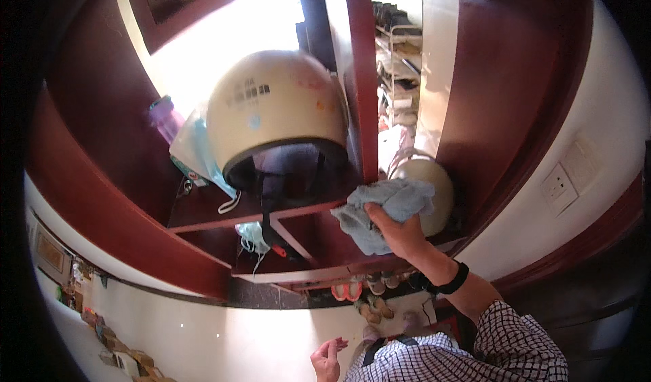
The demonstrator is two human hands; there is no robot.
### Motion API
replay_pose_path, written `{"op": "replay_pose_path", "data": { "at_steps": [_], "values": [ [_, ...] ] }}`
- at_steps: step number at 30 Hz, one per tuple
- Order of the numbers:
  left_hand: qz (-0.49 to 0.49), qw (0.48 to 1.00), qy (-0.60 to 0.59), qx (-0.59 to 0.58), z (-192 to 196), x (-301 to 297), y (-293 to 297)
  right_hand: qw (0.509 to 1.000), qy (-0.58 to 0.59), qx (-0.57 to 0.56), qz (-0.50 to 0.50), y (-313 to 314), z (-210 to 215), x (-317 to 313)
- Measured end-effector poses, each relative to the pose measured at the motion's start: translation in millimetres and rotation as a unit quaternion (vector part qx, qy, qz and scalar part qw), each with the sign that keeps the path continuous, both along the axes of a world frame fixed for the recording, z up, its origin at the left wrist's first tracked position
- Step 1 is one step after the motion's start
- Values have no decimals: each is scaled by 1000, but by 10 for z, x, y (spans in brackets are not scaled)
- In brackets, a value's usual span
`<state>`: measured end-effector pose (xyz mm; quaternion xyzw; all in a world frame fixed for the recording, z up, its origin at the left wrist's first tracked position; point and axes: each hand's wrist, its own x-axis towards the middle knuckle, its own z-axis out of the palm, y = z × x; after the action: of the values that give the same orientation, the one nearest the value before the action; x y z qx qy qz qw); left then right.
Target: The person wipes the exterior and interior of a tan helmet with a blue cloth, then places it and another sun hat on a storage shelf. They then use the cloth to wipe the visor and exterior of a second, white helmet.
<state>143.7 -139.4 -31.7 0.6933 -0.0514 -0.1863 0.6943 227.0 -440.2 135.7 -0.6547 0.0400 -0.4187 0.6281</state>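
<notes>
My right hand (399,231) is closed on a bunched grey-blue cloth (369,226), its thumb lying on top. The cloth is over the right compartment of a dark red wooden cabinet, in front of a rounded cream object (441,189) that it partly hides. Low in the view, my left hand (327,360) hangs away from the cabinet with nothing in it, its fingers loosely bent and apart. A cream helmet (278,104) with a dark rim sits on the shelf (203,209) to the left of the cloth, its strap hanging over the shelf edge.
Left of the helmet are a purple bottle (166,119) and a pale blue mask (207,148). Another mask (252,236) lies on the lower shelf. An upright post (361,77) divides the compartments. Several shoes (376,307) stand below, near my feet. A wall socket (560,189) is at right.
</notes>
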Motion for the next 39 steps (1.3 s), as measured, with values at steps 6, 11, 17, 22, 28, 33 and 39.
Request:
{"op": "replay_pose_path", "data": {
  "at_steps": [6, 11, 17, 22, 28, 33, 39],
  "values": [
    [-12, 1000, 1, 0, 140, 25, -15, 982, 1, -184, -39, -148, 668, -71],
    [-14, 1000, 9, 2, 44, 38, 12, 966, -149, -202, -68, -217, 1577, 66],
    [-21, 999, -7, -30, 88, 74, -6, 971, -199, -132, -1, -322, 2528, 104],
    [-21, 1000, -20, 8, 68, 114, -52, 956, -271, -85, 72, -565, 2729, 140],
    [-51, 998, -36, -10, 63, 188, -172, 953, -303, 8, 25, -909, 2726, -290],
    [-100, 993, -64, 2, -4, 280, -304, 948, -306, 39, -82, -1517, 2793, -826],
    [-142, 986, -83, 14, -183, 388, -521, 908, -349, -47, -227, -1939, 2940, -1363]
  ]
}}
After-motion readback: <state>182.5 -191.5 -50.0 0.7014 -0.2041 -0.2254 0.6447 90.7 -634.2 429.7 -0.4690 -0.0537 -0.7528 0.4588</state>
